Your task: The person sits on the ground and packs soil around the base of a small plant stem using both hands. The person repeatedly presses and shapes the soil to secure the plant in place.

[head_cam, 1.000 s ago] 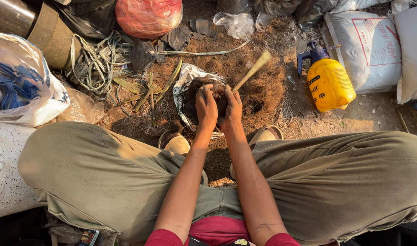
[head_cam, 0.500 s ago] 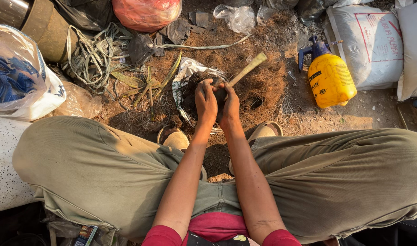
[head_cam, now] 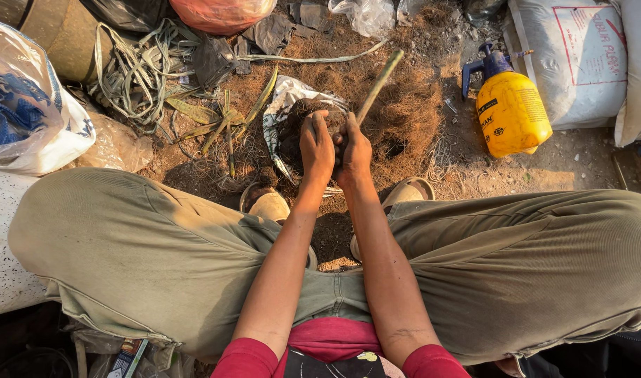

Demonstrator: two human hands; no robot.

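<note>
I sit with knees spread over bare ground. Both hands meet in front of me around a dark clump of soil and fibre [head_cam: 336,122]. My left hand [head_cam: 316,145] cups its left side and my right hand [head_cam: 356,148] presses its right side. A pale stem [head_cam: 378,85] sticks up and away to the right from the clump. The clump hangs over a crumpled plastic bag [head_cam: 287,94] holding dark soil, which lies on a heap of brown coconut fibre [head_cam: 408,112]. The lower part of the clump is hidden by my fingers.
A yellow pump sprayer [head_cam: 511,112] lies at right beside a white sack [head_cam: 579,59]. Coiled straps [head_cam: 128,70], dry leaf strips [head_cam: 219,122], an orange bag [head_cam: 222,12] and a white bag with blue contents [head_cam: 26,112] lie at left and top. My feet [head_cam: 268,204] rest below the hands.
The view has shifted a little. My hands stay pressed around the clump, with the stem now tilted slightly more upright.
</note>
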